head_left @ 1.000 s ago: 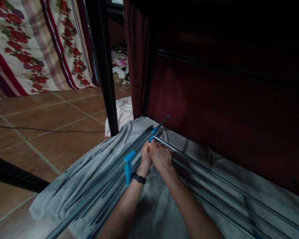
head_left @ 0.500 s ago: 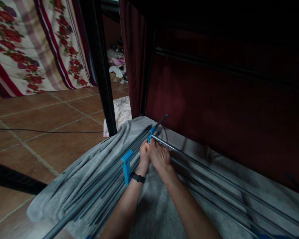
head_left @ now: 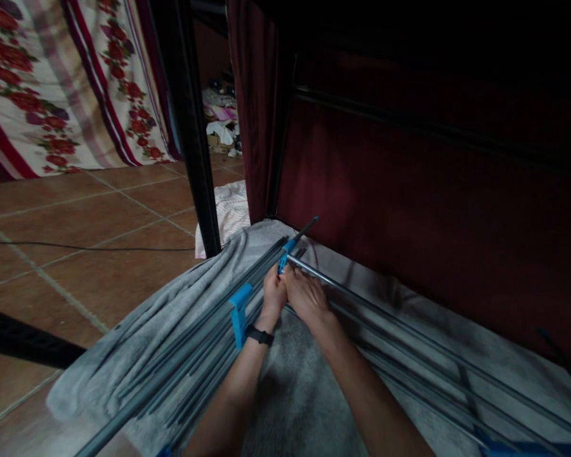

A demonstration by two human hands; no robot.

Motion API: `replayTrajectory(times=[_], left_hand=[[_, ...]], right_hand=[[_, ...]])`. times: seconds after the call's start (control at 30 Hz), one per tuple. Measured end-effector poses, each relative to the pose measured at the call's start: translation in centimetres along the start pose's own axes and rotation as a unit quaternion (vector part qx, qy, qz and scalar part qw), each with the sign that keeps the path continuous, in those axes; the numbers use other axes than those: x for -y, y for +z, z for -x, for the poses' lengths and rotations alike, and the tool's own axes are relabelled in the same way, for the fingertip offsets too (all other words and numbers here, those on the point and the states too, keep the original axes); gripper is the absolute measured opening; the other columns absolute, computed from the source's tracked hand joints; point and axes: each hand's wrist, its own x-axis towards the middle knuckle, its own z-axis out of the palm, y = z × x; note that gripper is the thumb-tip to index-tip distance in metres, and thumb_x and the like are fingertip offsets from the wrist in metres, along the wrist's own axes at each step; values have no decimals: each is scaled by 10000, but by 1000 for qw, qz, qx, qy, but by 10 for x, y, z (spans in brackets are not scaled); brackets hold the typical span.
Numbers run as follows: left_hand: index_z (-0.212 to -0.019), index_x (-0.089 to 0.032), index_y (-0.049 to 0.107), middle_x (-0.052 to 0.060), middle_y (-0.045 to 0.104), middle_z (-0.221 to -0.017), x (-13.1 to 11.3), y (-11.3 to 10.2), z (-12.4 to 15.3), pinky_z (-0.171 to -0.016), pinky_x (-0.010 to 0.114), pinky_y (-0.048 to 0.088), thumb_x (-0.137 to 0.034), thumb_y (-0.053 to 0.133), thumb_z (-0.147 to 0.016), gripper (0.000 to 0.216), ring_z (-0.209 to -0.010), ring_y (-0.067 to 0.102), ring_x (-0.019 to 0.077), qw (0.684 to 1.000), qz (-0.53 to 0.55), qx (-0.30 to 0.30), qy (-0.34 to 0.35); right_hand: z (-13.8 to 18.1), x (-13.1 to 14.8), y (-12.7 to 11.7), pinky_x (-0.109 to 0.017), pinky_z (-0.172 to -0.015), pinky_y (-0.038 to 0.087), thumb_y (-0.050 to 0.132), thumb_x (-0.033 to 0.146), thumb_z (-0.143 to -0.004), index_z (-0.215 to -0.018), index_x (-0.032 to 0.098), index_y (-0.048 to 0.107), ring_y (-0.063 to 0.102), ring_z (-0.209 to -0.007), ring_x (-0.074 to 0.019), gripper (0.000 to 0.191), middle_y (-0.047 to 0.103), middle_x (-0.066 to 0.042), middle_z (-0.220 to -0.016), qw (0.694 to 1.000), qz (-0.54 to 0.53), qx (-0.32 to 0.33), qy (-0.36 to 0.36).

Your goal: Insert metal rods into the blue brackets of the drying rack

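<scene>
My left hand (head_left: 274, 293) is closed at the lower part of a blue plastic connector (head_left: 283, 255); a dark band is on its wrist. The connector sits on a long grey metal tube (head_left: 185, 346) running diagonally from the lower left to a blue-tipped end. My right hand (head_left: 307, 293) presses against the left, its fingers curled at a metal tube just below the connector; the fingertips are partly hidden. Another silvery tube (head_left: 385, 306) meets the connector and stretches right. A second blue connector (head_left: 240, 311) hangs from the diagonal tube beside my left wrist.
Several loose grey tubes (head_left: 204, 384) lie left of my arms on a grey blanket (head_left: 309, 393). At lower right is a blue piece (head_left: 528, 449) by the tube ends. A black metal post (head_left: 190, 139) and dark red cloth (head_left: 385, 209) stand beyond. A cable (head_left: 85, 246) crosses the tiled floor.
My right hand has shifted slightly, its fingers now lying lower and flatter below the connector. The view has moved a little; the left hand keeps its hold.
</scene>
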Motion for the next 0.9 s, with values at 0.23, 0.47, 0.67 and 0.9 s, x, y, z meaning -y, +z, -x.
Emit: replayTrajectory(times=[0.23,0.47,0.67,0.9], left_hand=[[-1070,-204,731,85,771,-1084,6,4,3,-1077,442,501,-218,605,-786,311,-1056,697,265,1000,-16,-18,14],[-1001,-211,717,71,762,-1007,10,4,4,-1064,442,500,-259,641,-786,233,-1019,688,261,1000,-10,-22,-7],[-982,-212,718,56,756,-956,10,3,6,-1049,428,503,-268,641,-801,204,-1017,686,255,1000,-19,-14,-7],[-1065,-225,723,61,767,-1062,9,-3,9,-1079,442,501,-168,603,-761,331,-1067,689,263,1000,-17,6,-19]], right_hand=[[5,-9,10,-328,-936,522,213,202,-1071,-1293,208,567,687,-1140,-194,418,691,-125,-1286,1000,6,2,-19],[7,-6,9,-337,-929,525,194,207,-1075,-1320,202,552,679,-1164,-204,434,703,-121,-1281,1000,-1,13,1],[10,-6,17,-329,-902,529,235,199,-1069,-1331,224,547,676,-1158,-197,408,692,-112,-1304,1000,2,19,10],[4,-16,22,-324,-965,512,240,161,-1054,-1467,211,488,667,-1185,-192,485,693,-115,-1314,1000,-23,21,-4]])
